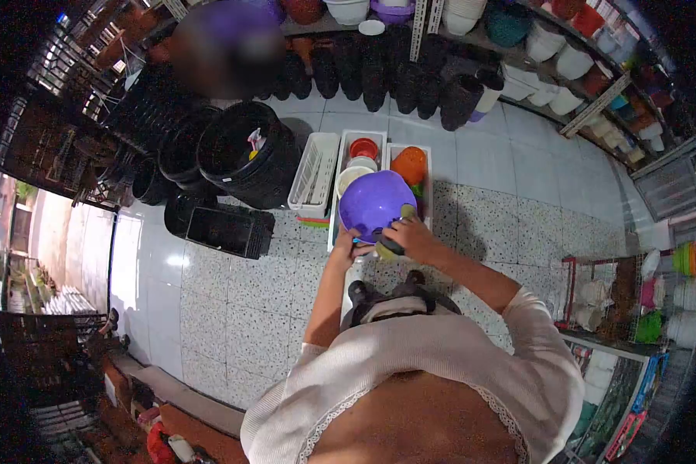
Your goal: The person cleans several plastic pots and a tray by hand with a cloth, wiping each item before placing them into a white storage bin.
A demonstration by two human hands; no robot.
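A purple bowl [375, 199] is held up in front of me, over white trays. My left hand [350, 246] grips its lower left rim, fingers closed on it. At the bowl's lower right side, my right hand [410, 236] is closed round a dark and yellowish-green object [390, 243], perhaps a cloth or sponge, too small to name surely. Behind the bowl, a white tray [335, 147] holds a red pot [363, 148] and pale pots [350, 178]. Beside it, another tray [430, 166] contains an orange item [410, 165].
A white slotted basket [315, 172] stands left of the trays. Further left are large black pots [243, 155] and a black crate [226, 230]. Black vases [373, 77] line the back, below shelves of pots. A wire rack [611, 294] stands at right.
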